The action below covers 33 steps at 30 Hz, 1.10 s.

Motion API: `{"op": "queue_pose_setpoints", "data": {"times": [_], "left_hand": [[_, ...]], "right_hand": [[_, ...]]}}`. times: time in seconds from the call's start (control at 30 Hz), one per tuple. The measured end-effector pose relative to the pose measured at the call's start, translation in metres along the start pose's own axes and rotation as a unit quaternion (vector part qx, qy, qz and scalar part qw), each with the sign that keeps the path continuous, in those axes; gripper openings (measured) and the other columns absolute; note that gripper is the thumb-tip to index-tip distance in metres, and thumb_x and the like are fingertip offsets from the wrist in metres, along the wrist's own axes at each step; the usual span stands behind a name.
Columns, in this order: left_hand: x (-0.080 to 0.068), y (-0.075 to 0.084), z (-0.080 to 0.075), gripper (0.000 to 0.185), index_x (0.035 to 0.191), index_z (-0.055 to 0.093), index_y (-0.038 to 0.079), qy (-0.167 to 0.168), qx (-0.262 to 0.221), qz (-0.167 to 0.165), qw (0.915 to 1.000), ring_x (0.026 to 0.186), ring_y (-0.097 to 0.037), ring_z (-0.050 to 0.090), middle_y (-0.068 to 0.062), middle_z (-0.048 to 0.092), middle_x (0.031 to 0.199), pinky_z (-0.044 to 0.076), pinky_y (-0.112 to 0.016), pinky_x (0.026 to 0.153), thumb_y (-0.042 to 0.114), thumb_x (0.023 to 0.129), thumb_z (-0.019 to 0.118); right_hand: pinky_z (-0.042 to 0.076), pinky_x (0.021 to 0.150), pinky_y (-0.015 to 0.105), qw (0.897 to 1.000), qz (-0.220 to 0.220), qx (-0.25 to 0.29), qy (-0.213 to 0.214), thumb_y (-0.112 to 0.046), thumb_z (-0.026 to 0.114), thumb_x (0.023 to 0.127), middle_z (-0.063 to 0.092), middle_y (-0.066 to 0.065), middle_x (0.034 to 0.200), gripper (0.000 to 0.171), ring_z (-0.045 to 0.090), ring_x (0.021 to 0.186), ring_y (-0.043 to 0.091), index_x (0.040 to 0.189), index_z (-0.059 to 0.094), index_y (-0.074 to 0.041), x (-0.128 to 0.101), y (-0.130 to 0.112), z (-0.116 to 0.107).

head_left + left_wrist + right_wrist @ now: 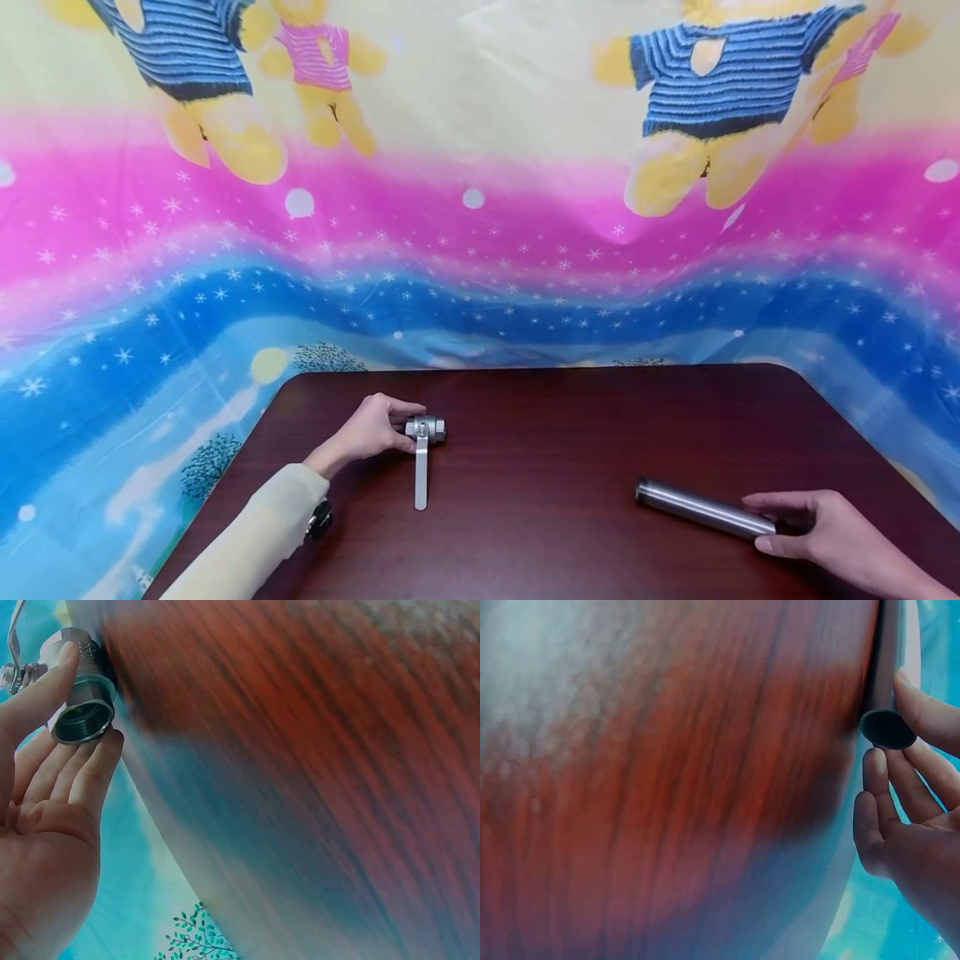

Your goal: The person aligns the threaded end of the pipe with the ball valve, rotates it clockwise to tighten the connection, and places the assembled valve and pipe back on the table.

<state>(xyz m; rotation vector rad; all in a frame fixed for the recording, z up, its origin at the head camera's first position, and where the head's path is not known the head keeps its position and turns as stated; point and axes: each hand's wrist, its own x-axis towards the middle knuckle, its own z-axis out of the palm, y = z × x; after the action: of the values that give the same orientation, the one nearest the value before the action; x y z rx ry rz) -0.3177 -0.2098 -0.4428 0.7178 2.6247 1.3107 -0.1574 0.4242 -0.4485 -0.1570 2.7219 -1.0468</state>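
1. Dark wood table [540,467], set against a cartoon-bear cloth backdrop [480,208] in pink, blue and yellow.
2. Left hand [367,433] pinches the metal ball valve [425,429] at its fingertips, thumb on one side and fingers on the other; the threaded opening faces the palm.
3. Valve's flat lever handle [421,475] lies on the table, pointing back toward the person, just beside the left hand.
4. Right hand [817,525] grasps the near end of the steel tube [701,508], fingers curled round it; the tube lies on the table, its free end pointing away toward the left hand.
5. Valve and tube well apart.

Silver valve [424,429], tube [703,508] (dark cap)
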Motion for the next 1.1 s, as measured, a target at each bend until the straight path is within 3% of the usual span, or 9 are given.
{"op": "queue_pose_setpoints", "data": {"times": [0.23, 0.6, 0.8, 1.1], "left_hand": [[0.0013, -0.0005, 0.0007, 0.065, 0.133, 0.068, -0.010, -0.001, -0.006, 0.001, 1.0000, 0.116, -0.032, 0.070, -0.023, 0.070, 0.128, 0.060, -0.042, 0.093, -0.008, 0.072, 0.092], [0.0017, -0.0020, 0.0040, 0.062, 0.129, 0.072, -0.007, 0.004, 0.022, 0.002, 0.9998, 0.093, -0.015, 0.070, -0.016, 0.076, 0.116, 0.056, -0.025, 0.070, -0.008, 0.070, 0.089], [0.0014, 0.0025, 0.0056, 0.061, 0.129, 0.074, -0.002, 0.006, 0.059, 0.006, 0.9982, 0.085, -0.013, 0.067, -0.013, 0.077, 0.115, 0.055, -0.026, 0.068, -0.007, 0.070, 0.088], [0.0033, 0.0040, 0.0059, 0.062, 0.129, 0.074, 0.000, 0.003, 0.079, 0.010, 0.9968, 0.087, -0.016, 0.065, -0.011, 0.076, 0.117, 0.055, -0.028, 0.071, -0.006, 0.069, 0.089]], "right_hand": [[0.052, 0.066, 0.028, 0.999, 0.030, 0.006, 0.007, -0.031, 0.086, 0.089, 0.074, 0.012, 0.115, 0.057, 0.064, 0.088, 0.013, 0.132, 0.070, 0.004, 0.0009, 0.0001, 0.0028], [0.052, 0.065, 0.027, 0.999, -0.032, 0.024, 0.008, -0.022, 0.083, 0.093, 0.072, 0.010, 0.112, 0.054, 0.061, 0.081, 0.007, 0.134, 0.066, 0.008, 0.0018, -0.0026, 0.0060], [0.051, 0.064, 0.027, 0.998, -0.054, 0.040, -0.012, -0.018, 0.081, 0.094, 0.071, 0.009, 0.108, 0.052, 0.061, 0.080, 0.008, 0.134, 0.064, 0.011, 0.0043, -0.0038, 0.0069], [0.054, 0.067, 0.027, 0.996, -0.062, 0.056, -0.032, -0.016, 0.081, 0.094, 0.071, 0.013, 0.112, 0.051, 0.065, 0.084, 0.009, 0.134, 0.064, 0.011, 0.0067, -0.0022, 0.0075]]}}
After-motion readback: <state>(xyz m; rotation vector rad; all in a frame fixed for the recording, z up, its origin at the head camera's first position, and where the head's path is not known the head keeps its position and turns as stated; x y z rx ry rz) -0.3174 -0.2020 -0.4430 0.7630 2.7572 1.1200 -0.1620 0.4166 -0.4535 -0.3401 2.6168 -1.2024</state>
